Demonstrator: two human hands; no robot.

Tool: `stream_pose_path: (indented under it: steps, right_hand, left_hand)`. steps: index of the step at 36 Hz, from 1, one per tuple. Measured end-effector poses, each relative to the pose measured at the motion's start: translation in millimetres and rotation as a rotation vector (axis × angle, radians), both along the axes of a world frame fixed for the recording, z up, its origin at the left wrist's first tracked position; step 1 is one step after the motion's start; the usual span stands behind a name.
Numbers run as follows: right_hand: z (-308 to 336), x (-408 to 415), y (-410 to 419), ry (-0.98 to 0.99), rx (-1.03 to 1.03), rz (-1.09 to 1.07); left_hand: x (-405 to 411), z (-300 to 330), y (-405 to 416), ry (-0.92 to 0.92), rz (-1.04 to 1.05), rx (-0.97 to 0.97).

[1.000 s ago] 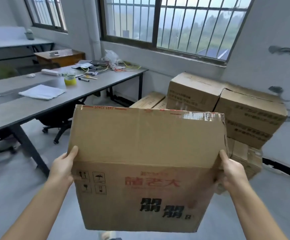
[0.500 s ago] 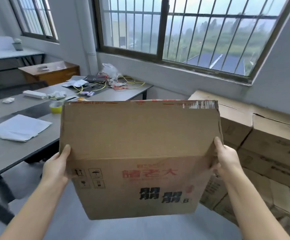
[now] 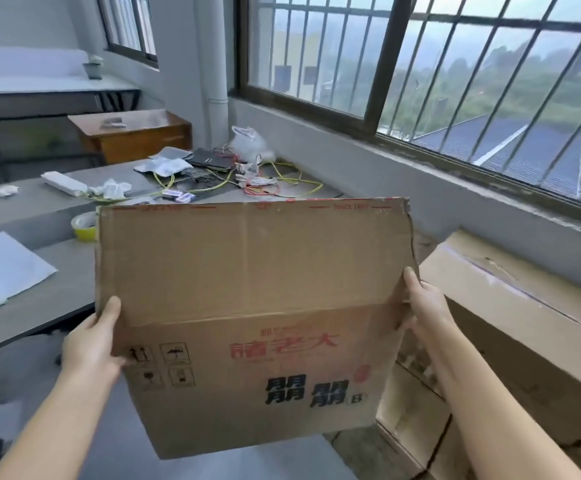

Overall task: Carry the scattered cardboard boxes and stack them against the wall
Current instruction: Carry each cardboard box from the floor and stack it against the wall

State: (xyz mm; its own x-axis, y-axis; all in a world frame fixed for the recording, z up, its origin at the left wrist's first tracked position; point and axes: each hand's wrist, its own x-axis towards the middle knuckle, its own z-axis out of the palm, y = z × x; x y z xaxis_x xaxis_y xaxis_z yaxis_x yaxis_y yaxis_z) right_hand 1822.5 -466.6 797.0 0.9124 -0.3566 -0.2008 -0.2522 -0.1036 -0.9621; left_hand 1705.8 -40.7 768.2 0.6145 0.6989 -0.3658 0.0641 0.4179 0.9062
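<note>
Cardboard box [image 3: 247, 327] is being carried in the air between both hands, and compared with a second ago the stacked boxes [image 3: 511, 327] under the window are looming much closer on the right, so placing seems near. Left hand [image 3: 90, 344] and right hand [image 3: 424, 306] are gripping its side edges, thumbs lying on the near face; the other fingers are hiding behind the cardboard. The box is blocking part of the table [image 3: 39, 313], and the stack is running out of frame.
</note>
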Motion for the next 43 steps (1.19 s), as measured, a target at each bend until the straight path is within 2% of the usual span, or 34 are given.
stream_pose_path:
  steps: [9, 15, 17, 21, 24, 27, 31, 36, 40, 43]
  right_hand:
    - [5.6, 113.5, -23.1, 0.013, -0.092, 0.096]
    - [-4.7, 167.5, -40.1, 0.023, -0.155, 0.127]
    - [-17.7, 177.5, -45.0, 0.012, -0.205, 0.113]
    - [-43.9, 173.8, -43.9, 0.03, -0.065, 0.163]
    - [-63.4, 156.5, -36.5, 0.13, -0.148, 0.295]
    - [-76.6, 135.4, -28.0, 0.172, -0.245, 0.342]
    - [-91.3, 109.0, -10.7, 0.157, -0.283, 0.267]
    - [-100.8, 91.5, 19.9, 0.246, -0.155, 0.21]
    - [-103.9, 89.5, 32.3, 0.25, -0.184, 0.184]
    - [-103.1, 92.9, 38.8, 0.261, -0.204, 0.151]
  left_hand:
    - [58.9, 1.7, -48.4, 0.031, 0.086, -0.048]
    - [80.5, -20.1, -91.2, 0.139, 0.086, -0.114]
    - [87.2, -32.1, -106.0, 0.193, 0.027, -0.149]
    - [100.1, -47.1, -144.9, 0.351, -0.17, -0.164]
    - [105.0, -53.4, -156.3, 0.363, -0.227, -0.079]
    - [109.7, -59.2, -146.3, 0.389, -0.285, -0.076]
    - [107.8, -70.6, -130.0, 0.487, -0.478, -0.099]
    - [107.7, -79.4, -118.8, 0.57, -0.707, -0.121]
    - [114.4, -79.5, -97.6, 0.565, -0.862, -0.068]
    - [129.2, -80.7, -73.2, 0.528, -0.97, 0.066]
